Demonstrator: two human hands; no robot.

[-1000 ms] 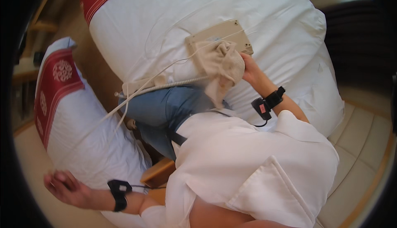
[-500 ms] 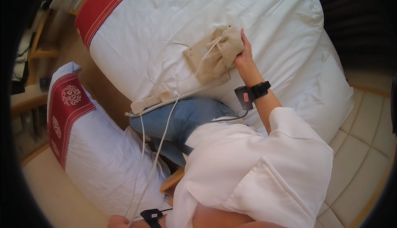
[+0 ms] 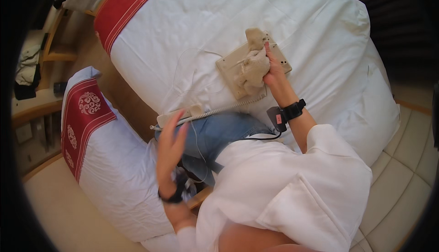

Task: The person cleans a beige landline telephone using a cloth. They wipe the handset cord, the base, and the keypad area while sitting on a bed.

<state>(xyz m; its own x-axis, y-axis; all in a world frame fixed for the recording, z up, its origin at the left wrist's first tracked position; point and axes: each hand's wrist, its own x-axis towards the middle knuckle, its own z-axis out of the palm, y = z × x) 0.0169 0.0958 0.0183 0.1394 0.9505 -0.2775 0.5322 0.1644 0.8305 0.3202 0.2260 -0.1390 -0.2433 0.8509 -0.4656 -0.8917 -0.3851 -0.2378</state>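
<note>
Looking onto a white bed (image 3: 315, 69) with a red runner (image 3: 121, 14) and, left of it, a second bed (image 3: 114, 169) with a matching runner (image 3: 93, 123). Showing brown floor (image 3: 116, 76) between, wooden shelves (image 3: 59, 55) at far left, a dark curtain (image 3: 404, 37) upper right, padded cream panels (image 3: 402, 174) lower right.

The one wide view here peers steeply down from head height, close over the white shirt (image 3: 292, 174) and jeans (image 3: 219, 131), toward the large bed (image 3: 315, 32).
</note>
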